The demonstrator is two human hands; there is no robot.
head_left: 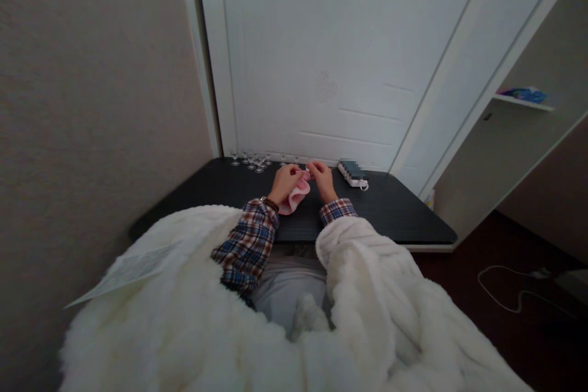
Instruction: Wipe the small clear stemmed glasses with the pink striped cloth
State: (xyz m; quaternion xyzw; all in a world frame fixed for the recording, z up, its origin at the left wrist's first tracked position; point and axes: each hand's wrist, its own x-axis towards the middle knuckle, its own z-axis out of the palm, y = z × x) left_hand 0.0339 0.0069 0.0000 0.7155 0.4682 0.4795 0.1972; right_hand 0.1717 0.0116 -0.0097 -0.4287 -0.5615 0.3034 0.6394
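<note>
Over the middle of a black table (pixel 395 214), my left hand (pixel 285 182) is closed on a pink cloth (pixel 296 196), which hangs down below its palm. My right hand (pixel 322 179) pinches the cloth's upper edge, the fingertips of both hands meeting near the top. Both wrists wear plaid cuffs under a fluffy white coat. Several small clear glasses (pixel 252 160) stand in a row at the table's far left edge, a little beyond my left hand.
A white power strip with a dark block on it (pixel 353 173) lies right of my hands. A white door (pixel 331 61) rises behind the table, a beige wall on the left. A white shelf unit (pixel 519 135) stands right; a cable (pixel 500 294) lies on the dark floor.
</note>
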